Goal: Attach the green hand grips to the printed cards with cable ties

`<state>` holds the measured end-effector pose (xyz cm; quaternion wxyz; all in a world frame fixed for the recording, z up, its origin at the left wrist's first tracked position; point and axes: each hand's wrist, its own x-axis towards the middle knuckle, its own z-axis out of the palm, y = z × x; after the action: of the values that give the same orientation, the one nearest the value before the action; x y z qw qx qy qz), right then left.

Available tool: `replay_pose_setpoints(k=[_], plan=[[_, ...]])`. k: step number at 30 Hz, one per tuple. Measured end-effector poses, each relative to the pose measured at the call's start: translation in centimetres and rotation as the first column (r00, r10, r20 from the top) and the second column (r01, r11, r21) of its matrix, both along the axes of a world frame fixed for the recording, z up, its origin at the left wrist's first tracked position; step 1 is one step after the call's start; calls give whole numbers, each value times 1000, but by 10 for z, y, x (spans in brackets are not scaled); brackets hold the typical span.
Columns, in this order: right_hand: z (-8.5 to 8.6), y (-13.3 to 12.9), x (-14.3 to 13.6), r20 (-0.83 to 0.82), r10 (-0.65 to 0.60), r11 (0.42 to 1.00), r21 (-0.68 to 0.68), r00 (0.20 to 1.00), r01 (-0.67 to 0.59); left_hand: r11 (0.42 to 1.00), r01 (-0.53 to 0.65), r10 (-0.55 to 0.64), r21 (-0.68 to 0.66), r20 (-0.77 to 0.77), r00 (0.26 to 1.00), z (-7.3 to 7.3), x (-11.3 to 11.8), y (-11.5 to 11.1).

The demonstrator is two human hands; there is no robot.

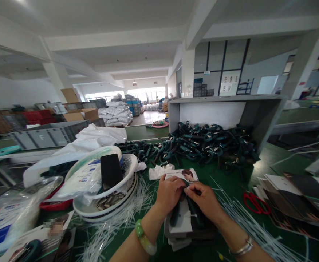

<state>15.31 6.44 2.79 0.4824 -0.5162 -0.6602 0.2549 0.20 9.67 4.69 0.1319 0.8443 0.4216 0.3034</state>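
My left hand [170,193] is closed around the top of a dark green two-handled tool [175,215], its legs pointing toward me. Thumb and fingers of my right hand [204,198] pinch close beside it at the same top end; whatever is between those fingertips is too small to make out. Under the tool lies a stack of printed cards [180,238], white and dark. Another printed card [189,174] with a picture of a head shows just beyond my hands. Thin white plastic strips [107,233], like cable ties, are strewn on the left, with more strips [247,225] on the right.
A tipped grey crate [268,127] spills many dark green tools [203,142] across the green table. Red-handled scissors [255,203] lie right, near piled cards [298,200]. Left stand white bowls [105,214] with metal pieces, a black phone [111,171] and plastic bags [9,225].
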Motion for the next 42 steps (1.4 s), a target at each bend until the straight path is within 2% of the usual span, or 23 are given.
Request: replay_pose_setpoints(k=[8,13,18,20,23,26,30,33,35,39,42], plan=[[3,0,-2,-3,19,999,-50,1000,-19,999,33,-33,-11,19,999,-7,-2,4],[2,5,-1,10,30,994,-101,999,-29,997,54,-48,-48,106,993,-12,-3,8],[1,17,-2,47,20,987,-162,999,-12,961,240,-197,-135,275,941,-4,-14,9],[1,20,-2,47,2,987,-163,999,5,940,304,-251,-155,291,923,1,-17,9],[-1,21,-3,53,-35,990,-137,998,42,950,275,-240,-151,215,947,4,-14,8],[-4,17,-4,22,-54,994,-90,998,55,986,151,-137,-76,169,976,1,-5,6],[-6,13,-3,-29,-21,996,80,999,23,989,13,-43,150,201,979,-6,3,-1],[-5,12,-4,52,-1,980,199,999,-10,955,-80,6,284,255,967,-10,5,-7],[-3,12,-6,173,-8,981,193,985,-26,940,-120,21,318,298,954,-12,7,-10],[-5,13,-6,429,-103,990,128,898,53,907,-113,-15,407,298,954,-9,7,-15],[-12,14,-2,425,-108,972,235,899,5,885,-43,-65,463,215,974,-3,2,-23]])
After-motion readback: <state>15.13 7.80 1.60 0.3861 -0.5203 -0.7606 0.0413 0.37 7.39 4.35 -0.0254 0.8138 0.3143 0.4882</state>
